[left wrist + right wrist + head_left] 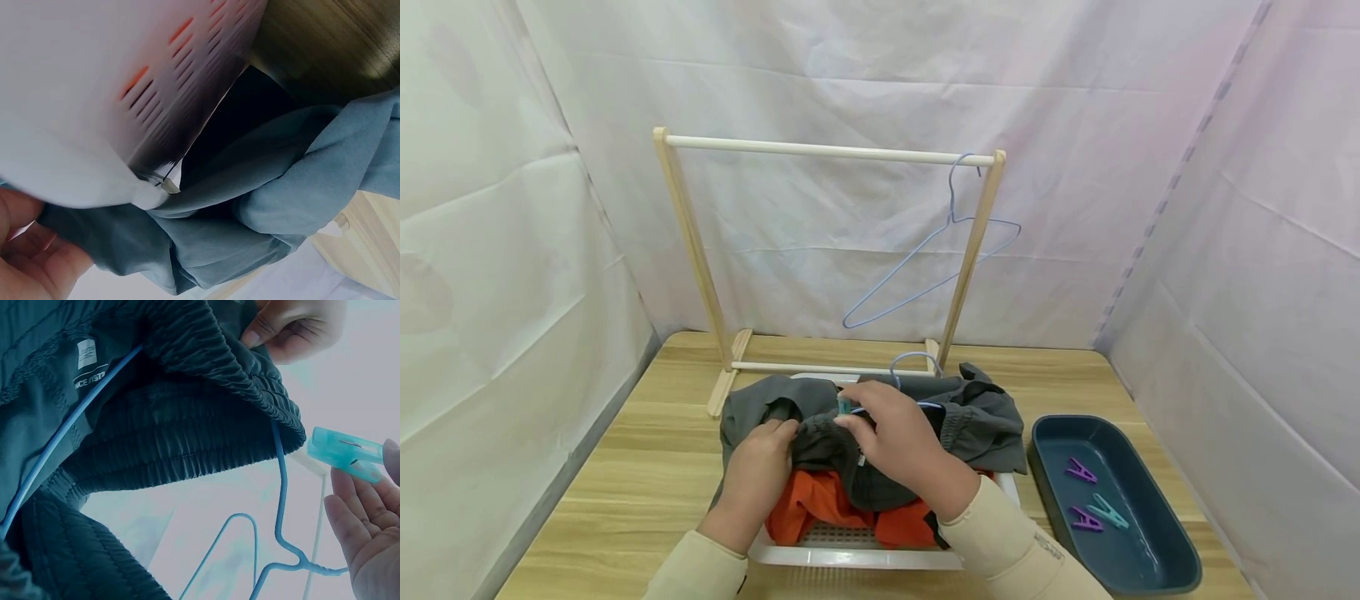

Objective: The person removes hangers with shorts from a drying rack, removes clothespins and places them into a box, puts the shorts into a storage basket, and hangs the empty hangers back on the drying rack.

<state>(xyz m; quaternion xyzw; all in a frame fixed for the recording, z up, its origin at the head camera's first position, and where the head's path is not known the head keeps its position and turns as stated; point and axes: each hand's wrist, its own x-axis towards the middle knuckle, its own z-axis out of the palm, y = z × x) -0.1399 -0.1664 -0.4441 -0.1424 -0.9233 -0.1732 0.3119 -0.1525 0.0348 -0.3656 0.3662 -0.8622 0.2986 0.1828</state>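
Observation:
A dark grey pair of pants [872, 483] with a gathered elastic waistband lies across a white basket [850, 558]. A blue wire hanger [282, 500] runs inside the waistband, its hook standing up at the back. My left hand [758, 467] pinches the cloth at the left end of the waistband. My right hand [895, 429] holds a teal clothespin [344, 449] between thumb and fingers. In the right wrist view the clothespin's tip is right beside the waistband's edge, close to the hanger wire. The left wrist view shows grey cloth [206, 244] hanging over the basket wall.
Orange cloth [820, 500] lies in the basket under the pants. Behind stands a wooden rack [820, 151] with a bare blue hanger [952, 204] at its right end. On the right, a dark blue tray [1157, 517] holds purple clothespins [1081, 471] and a teal one [1107, 512].

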